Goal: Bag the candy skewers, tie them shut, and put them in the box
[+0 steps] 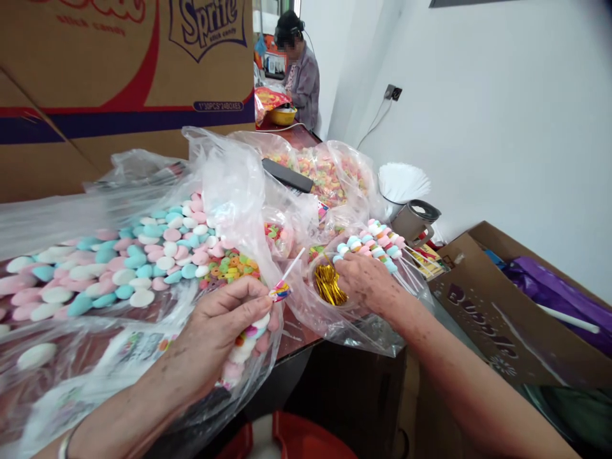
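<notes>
My left hand (229, 325) is closed round the gathered neck of a wrapped candy skewer (241, 350). Its white stick pokes up past my thumb, and pink, white and blue marshmallows show through the printed clear wrapper below. At a small round tub of gold twist ties (329, 285), my right hand (361, 277) has its fingers curled together at the rim; its fingertips are partly hidden, and what they pinch I cannot make out. Just behind that hand lie several finished-looking candy skewers (375, 239) with white sticks.
Loose flat marshmallows (138, 255) and gummy rings (232, 268) cover plastic at left. Behind are a bag of gummies (329, 172), a black object (287, 175), white sticks (404, 182) and a mug (415, 220). Cartons stand left (124, 83) and right (482, 306). Another person (303, 76) works beyond.
</notes>
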Demonstrator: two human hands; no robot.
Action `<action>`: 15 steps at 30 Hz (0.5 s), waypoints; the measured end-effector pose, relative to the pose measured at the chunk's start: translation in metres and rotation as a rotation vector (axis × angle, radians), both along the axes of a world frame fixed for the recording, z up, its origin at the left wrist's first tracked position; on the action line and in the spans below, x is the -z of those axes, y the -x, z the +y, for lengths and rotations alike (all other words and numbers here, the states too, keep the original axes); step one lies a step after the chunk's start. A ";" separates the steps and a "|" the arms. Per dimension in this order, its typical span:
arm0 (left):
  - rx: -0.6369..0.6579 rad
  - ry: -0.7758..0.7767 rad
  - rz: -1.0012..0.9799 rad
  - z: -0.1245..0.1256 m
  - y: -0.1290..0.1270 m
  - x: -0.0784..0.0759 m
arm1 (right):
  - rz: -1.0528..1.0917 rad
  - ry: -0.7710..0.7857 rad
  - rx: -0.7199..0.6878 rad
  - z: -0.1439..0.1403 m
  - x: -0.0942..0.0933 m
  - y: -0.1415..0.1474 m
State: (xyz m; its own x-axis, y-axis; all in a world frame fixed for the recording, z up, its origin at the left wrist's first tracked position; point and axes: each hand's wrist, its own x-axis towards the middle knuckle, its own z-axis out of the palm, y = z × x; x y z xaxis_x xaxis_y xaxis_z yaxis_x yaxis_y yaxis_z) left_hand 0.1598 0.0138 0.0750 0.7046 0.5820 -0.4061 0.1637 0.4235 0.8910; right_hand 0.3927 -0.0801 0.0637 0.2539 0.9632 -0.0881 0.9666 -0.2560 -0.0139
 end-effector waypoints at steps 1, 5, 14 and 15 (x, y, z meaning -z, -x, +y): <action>-0.009 0.023 -0.029 0.000 -0.001 0.000 | 0.028 -0.027 0.017 -0.001 0.000 -0.001; 0.024 0.093 -0.170 -0.005 -0.011 -0.001 | 0.183 -0.139 0.032 -0.002 0.006 -0.001; 0.094 0.253 -0.209 -0.020 -0.044 0.000 | 1.000 -0.650 0.077 -0.012 0.006 0.038; 0.083 0.264 -0.204 -0.021 -0.045 0.002 | 1.050 -0.673 0.101 -0.014 0.006 0.042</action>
